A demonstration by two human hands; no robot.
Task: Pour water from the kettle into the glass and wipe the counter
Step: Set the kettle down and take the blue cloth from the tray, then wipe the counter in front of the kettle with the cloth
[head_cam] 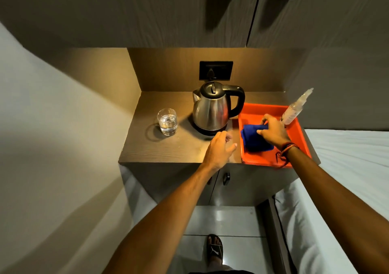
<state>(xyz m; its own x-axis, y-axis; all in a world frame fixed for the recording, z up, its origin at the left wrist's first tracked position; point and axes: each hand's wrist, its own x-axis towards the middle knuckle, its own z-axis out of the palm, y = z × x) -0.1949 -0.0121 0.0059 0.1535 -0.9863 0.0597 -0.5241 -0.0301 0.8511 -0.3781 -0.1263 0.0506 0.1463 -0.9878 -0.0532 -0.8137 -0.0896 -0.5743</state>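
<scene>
With water already in the glass [167, 124], the right hand [273, 131] pinching the cloth [253, 140] should lift it clear of the tray [271, 110] while the left hand [221, 149], grip spread, stays off the tabletop [168, 147].

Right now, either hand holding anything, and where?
Right hand pinches the blue cloth at its far upper edge, inside the orange tray. Left hand holds nothing.
</scene>
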